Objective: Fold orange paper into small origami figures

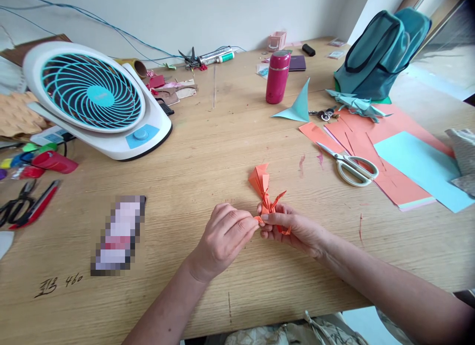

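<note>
An orange folded-paper figure [264, 199] is held above the front middle of the wooden table [208, 172]. A pleated fan shape rises from its top, and thin pointed limbs stick out to the right and below. My right hand [287, 223] wraps its fingers round the body, thumb on the near side. From the left, my left hand [228, 231] pinches a small orange tip of the same figure between thumb and fingers. My fingers hide part of the body.
White scissors [354, 169] lie on orange paper sheets [393, 179] at the right, beside a light blue sheet [415, 162]. Behind are folded blue paper pieces [297, 107], a pink flask [278, 77] and a teal bag [378, 58]. A fan [100, 97] and a pixelated phone-like object [120, 236] are left.
</note>
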Available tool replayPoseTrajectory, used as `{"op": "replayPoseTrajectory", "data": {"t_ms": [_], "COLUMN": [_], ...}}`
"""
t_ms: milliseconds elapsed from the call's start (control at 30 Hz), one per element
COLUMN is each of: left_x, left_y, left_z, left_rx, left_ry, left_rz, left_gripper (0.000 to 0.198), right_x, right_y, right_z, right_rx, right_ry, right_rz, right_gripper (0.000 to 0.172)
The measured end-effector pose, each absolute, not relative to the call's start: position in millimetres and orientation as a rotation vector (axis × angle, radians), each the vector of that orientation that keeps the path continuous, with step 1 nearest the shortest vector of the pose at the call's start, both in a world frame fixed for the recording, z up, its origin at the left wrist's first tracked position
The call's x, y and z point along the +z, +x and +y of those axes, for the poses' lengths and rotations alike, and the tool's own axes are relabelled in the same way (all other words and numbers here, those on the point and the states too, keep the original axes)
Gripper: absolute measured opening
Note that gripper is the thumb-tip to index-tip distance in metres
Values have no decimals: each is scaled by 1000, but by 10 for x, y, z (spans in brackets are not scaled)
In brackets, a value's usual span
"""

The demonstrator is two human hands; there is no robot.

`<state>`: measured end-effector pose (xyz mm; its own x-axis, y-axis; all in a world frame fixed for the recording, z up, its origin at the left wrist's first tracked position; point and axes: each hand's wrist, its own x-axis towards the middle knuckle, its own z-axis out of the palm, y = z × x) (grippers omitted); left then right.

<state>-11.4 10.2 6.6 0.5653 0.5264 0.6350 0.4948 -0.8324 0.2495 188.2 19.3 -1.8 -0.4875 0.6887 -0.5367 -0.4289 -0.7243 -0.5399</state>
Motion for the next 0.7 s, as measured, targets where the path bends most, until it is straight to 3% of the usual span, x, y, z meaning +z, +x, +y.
{"op": "replayPoseTrajectory", "data": {"t_ms": [467,700], "left_x": [77,63], "left_y": [-121,-101], "left_z": [101,130], "left_rx": [1098,1109], "left_ry": [2750,2600], "left_rz": [876,901], "left_gripper": [24,17], "right_x": [-7,-34], "right_y": [1889,1898], "right_z": [210,208], "right_rx": [2225,2210], "right_ry": [-1004,-1009], "right_rz": [-469,-619], "right_gripper": [42,41]}}
